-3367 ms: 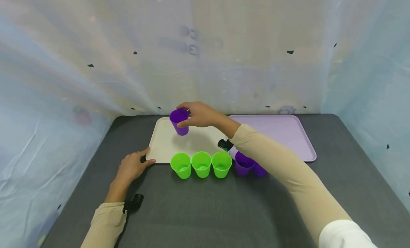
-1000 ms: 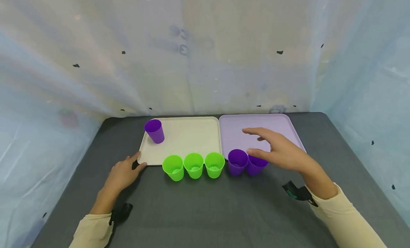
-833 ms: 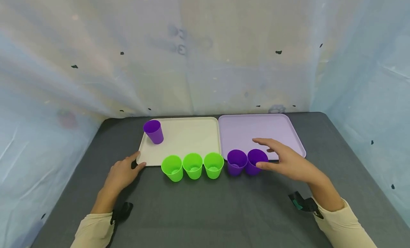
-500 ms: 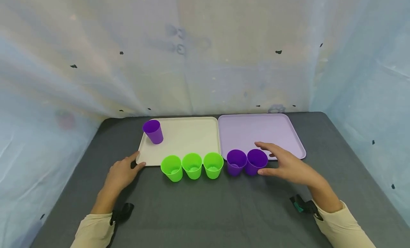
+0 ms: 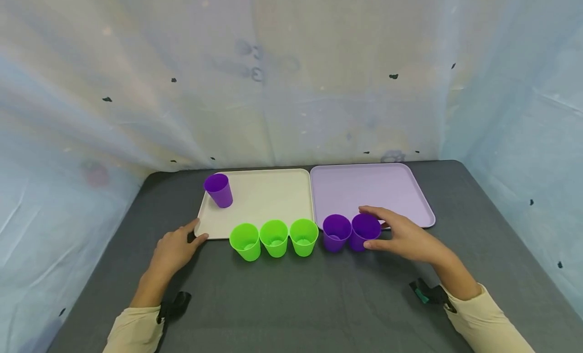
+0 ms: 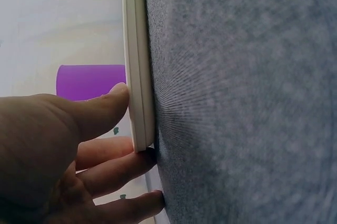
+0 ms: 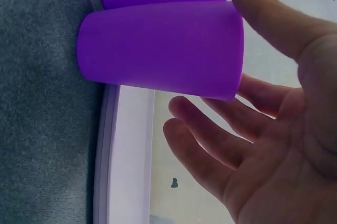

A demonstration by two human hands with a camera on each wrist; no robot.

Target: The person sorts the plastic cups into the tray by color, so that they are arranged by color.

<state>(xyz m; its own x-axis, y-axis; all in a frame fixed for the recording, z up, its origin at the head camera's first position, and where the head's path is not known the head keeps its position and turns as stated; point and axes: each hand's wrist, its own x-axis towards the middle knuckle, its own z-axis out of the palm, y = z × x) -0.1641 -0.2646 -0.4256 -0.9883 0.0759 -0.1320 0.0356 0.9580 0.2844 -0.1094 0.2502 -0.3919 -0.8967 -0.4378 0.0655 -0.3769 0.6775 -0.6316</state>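
My left hand (image 5: 174,247) rests at the near left corner of the cream tray (image 5: 273,196); in the left wrist view the thumb (image 6: 117,95) touches the tray's side and the other fingers spread past its corner. My right hand (image 5: 405,236) is spread loosely around the rightmost purple cup (image 5: 366,233), thumb on its near side and fingertips right at its far rim. That cup (image 7: 163,48) stands upright on the table. A second purple cup (image 5: 336,235) stands close beside it. Three green cups (image 5: 245,244) continue the row leftward.
Another purple cup (image 5: 219,191) stands on the cream tray's left side. A lilac tray (image 5: 369,188) lies to its right, behind the two purple cups. A dark grey cloth (image 5: 291,307) covers the table, and pale sheeting (image 5: 319,89) hangs behind and at both sides.
The right hand set a purple cup on the cream tray's left side, then moved right and down to the rightmost purple cup. The left hand has stayed at the tray corner.
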